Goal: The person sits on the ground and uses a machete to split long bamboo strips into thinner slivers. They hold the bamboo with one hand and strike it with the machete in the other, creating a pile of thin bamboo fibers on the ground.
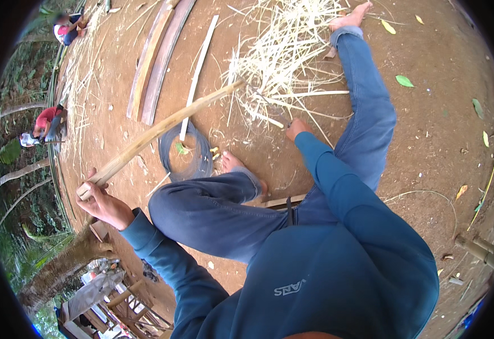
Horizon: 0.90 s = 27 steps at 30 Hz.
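My left hand (108, 205) is closed round the near end of a long wooden stick (162, 129), thumb on one side and fingers on the other. The stick slants up to the right, and its far end reaches the edge of a heap of pale shavings (283, 48). My right hand (298, 129) is closed in front of my body, low beside the heap. A thin dark shape runs from near that hand toward the stick's far end, but its kind is unclear. My fingers hide what they grip.
A coil of grey wire (206, 155) lies by my bent leg's foot (233, 161). Beyond it are a pale flat strip (200, 62) and long brown boards (159, 65). My other leg (365, 107) stretches past the heap. Two people sit at far left, one in a red shirt (46, 118).
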Each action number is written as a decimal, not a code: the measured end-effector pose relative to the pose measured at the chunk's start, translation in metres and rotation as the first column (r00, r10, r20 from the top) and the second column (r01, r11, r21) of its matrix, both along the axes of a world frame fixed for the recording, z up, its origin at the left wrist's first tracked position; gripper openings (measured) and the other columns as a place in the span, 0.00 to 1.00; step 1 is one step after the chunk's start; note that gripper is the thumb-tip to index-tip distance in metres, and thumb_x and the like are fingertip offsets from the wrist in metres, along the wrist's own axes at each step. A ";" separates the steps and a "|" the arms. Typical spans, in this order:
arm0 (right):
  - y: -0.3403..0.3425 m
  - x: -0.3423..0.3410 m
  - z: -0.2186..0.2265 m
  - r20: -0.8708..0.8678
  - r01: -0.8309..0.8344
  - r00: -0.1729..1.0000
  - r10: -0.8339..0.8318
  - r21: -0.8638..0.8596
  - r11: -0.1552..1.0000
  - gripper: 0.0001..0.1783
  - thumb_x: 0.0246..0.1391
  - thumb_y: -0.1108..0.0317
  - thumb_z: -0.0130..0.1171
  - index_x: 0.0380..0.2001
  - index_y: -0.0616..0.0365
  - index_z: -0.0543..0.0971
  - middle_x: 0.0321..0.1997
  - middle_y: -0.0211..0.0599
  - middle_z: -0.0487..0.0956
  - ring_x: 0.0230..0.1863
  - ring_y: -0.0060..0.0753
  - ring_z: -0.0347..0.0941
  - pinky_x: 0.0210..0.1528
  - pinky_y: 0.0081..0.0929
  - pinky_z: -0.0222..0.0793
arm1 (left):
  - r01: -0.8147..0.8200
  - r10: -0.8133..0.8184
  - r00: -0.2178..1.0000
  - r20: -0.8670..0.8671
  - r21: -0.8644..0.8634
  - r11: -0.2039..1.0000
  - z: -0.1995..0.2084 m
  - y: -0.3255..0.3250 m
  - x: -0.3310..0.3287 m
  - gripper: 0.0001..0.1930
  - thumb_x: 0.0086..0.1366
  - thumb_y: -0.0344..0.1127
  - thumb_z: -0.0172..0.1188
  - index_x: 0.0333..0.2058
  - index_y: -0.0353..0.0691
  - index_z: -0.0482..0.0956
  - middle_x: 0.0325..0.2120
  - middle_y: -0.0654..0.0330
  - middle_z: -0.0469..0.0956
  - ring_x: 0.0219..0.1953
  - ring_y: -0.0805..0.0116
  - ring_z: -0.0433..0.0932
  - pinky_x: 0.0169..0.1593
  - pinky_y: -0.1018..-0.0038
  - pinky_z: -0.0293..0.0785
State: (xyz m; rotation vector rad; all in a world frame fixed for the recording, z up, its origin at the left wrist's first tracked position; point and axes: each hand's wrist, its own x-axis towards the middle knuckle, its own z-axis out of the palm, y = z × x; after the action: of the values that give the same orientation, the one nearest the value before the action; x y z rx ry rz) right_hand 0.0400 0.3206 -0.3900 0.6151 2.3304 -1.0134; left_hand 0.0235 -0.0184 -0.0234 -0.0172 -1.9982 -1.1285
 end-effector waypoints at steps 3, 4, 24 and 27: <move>-0.002 -0.010 -0.024 0.029 0.061 0.998 -0.060 -0.036 0.997 0.15 0.47 0.64 0.59 0.37 0.60 0.81 0.40 0.55 0.79 0.44 0.53 0.76 0.48 0.41 0.71 | -0.016 0.018 0.999 0.027 -0.072 0.997 0.003 -0.003 0.000 0.11 0.70 0.35 0.48 0.47 0.37 0.63 0.42 0.47 0.78 0.31 0.76 0.72 0.32 0.82 0.65; 0.001 -0.006 -0.012 0.038 0.055 0.998 -0.053 -0.059 0.997 0.15 0.46 0.64 0.59 0.36 0.60 0.81 0.39 0.56 0.79 0.44 0.53 0.76 0.48 0.41 0.71 | -0.042 0.044 0.998 0.033 -0.068 0.997 0.002 -0.006 0.005 0.12 0.69 0.35 0.48 0.47 0.37 0.63 0.42 0.47 0.78 0.31 0.76 0.72 0.32 0.82 0.64; -0.010 0.003 0.014 -0.131 -0.140 0.982 0.138 -0.012 0.990 0.16 0.45 0.61 0.59 0.36 0.58 0.81 0.35 0.52 0.80 0.38 0.52 0.77 0.43 0.41 0.73 | 0.318 -0.334 0.942 0.028 0.245 0.916 -0.007 -0.066 0.017 0.16 0.65 0.30 0.55 0.50 0.43 0.65 0.45 0.51 0.74 0.47 0.66 0.74 0.42 0.78 0.71; -0.013 0.010 0.008 -0.103 -0.135 0.986 0.135 0.005 0.991 0.16 0.45 0.61 0.59 0.37 0.58 0.81 0.36 0.52 0.80 0.39 0.53 0.77 0.44 0.42 0.73 | 0.292 -0.311 0.950 0.034 0.255 0.922 -0.009 -0.063 0.017 0.17 0.64 0.31 0.56 0.50 0.43 0.65 0.45 0.52 0.74 0.46 0.66 0.73 0.40 0.78 0.69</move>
State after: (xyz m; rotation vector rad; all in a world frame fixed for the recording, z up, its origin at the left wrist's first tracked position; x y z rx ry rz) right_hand 0.0503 0.3080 -0.3820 0.4064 2.4232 -1.0063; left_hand 0.0406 -0.0815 -0.0325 -0.1623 -1.9492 -1.5919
